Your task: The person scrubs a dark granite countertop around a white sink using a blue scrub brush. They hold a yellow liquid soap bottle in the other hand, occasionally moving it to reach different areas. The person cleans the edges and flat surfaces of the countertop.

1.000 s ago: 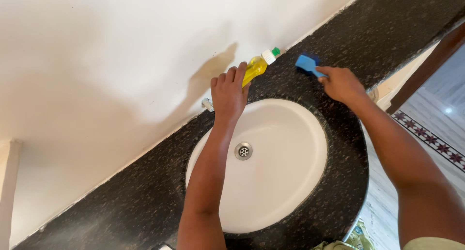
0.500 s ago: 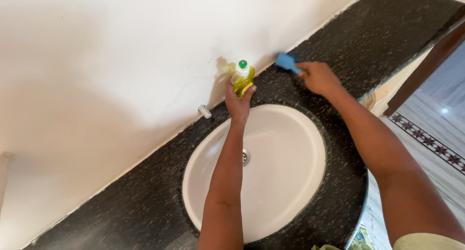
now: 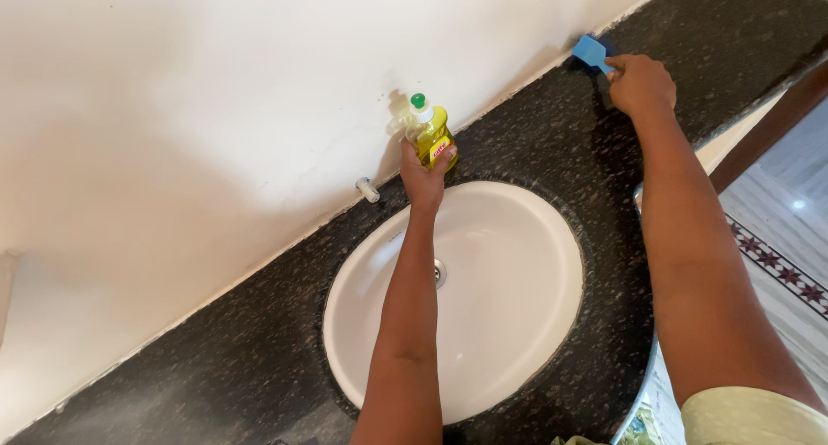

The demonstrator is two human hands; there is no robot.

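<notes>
Wall (image 3: 216, 83): big plain white one, it runs right along the far edge of the counter, behind the sink.
Counter (image 3: 216, 359): dark speckled stone, wraps all the way round the sink and carries on past it on both sides.
Sink (image 3: 509, 324): white oval basin sunk into the counter, this is your landmark for everything else. Your left forearm crosses right over it.
Floor (image 3: 776, 255): patterned tile strip with little star shapes, down past the counter edge on the right of the sink.
Left hand (image 3: 424, 179): you've got it wrapped around the lower part of the bottle, just beyond the sink's far rim, fingers closed on it.
Right hand (image 3: 640, 84): well off to the right of the sink and further back, closed around the handle of the brush.
Bottle (image 3: 429, 134): yellow liquid in it, white neck and a green cap, standing upright at the back of the counter near the wall, right behind the sink's far rim.
Brush (image 3: 590, 52): small blue head sticking out past your right hand, down against the counter near the wall, well apart from the sink.
Drain (image 3: 440, 272): metal ring at the middle of the sink, half hidden by your left arm.
Wall stub (image 3: 368, 189): small white fitting poking out at the wall, just behind the sink and left of the bottle.
</notes>
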